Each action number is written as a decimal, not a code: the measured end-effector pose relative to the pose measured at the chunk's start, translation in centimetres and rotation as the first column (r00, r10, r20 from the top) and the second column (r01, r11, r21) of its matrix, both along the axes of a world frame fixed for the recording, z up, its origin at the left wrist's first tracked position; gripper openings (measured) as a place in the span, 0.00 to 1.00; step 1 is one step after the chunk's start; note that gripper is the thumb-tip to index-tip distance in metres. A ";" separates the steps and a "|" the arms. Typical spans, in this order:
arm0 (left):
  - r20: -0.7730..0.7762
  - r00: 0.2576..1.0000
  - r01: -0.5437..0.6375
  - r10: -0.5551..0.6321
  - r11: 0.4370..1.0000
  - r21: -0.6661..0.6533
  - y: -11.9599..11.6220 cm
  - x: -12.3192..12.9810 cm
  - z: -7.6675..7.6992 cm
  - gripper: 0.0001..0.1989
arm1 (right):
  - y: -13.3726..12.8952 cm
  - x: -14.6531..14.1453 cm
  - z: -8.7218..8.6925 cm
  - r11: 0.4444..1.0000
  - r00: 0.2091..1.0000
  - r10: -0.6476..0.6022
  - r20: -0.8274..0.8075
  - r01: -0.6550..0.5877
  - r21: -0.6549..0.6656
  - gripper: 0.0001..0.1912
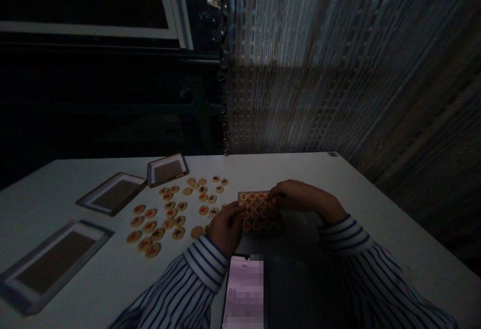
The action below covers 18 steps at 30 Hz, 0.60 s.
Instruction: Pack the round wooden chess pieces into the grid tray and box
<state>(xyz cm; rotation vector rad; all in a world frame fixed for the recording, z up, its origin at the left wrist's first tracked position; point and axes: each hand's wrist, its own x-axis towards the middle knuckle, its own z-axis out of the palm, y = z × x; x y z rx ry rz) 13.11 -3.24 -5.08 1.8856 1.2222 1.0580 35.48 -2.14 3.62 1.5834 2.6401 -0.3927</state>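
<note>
In front of me on the table is a shallow box (pixel 280 229) with rows of round Chinese chess pieces (pixel 257 213) in it, their red characters facing up. My left hand (pixel 226 224) is closed at the box's left side, fingers bent over that edge and the outer pieces. At the far right corner my right hand (pixel 296 195) pinches with its fingertips low over a piece, which they mostly cover. Loose Chinese chess pieces (pixel 171 213) with red or black characters lie scattered to the left; a few show blank faces.
Three shallow framed trays, a near tray (pixel 56 264), a middle tray (pixel 114 194) and a far tray (pixel 168 169), lie along the left of the white table (pixel 296 168). A lit phone (pixel 240 289) is close to me. A bead curtain (pixel 293 68) hangs behind the table.
</note>
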 end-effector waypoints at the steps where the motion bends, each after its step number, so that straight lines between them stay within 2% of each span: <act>1: -0.001 1.000 0.000 0.000 1.000 0.004 0.0 0.0 0.0 0.11 | 0.0 0.0 0.0 1.000 1.000 -0.002 -0.005 0.002 0.004 0.14; 8: 0.009 1.000 0.005 -0.006 0.998 0.057 0.1 0.0 -0.2 0.10 | -1.0 -0.4 0.8 0.999 0.998 -0.031 -0.063 0.032 0.017 0.15; 12: 0.012 1.000 0.006 -0.007 0.998 0.067 0.2 -0.2 -0.5 0.10 | -2.8 -0.6 0.8 0.983 0.987 -0.075 -0.142 0.097 0.158 0.14; 14: 0.008 1.000 0.024 -0.024 0.998 0.053 0.3 -0.2 -0.8 0.11 | -3.8 -0.4 0.1 0.962 0.974 -0.121 -0.192 0.163 0.218 0.13; 18: 0.025 0.998 0.054 -0.055 0.998 0.024 0.6 -0.4 -1.3 0.12 | -5.4 0.1 -2.7 0.908 0.910 -0.207 -0.358 0.315 0.275 0.11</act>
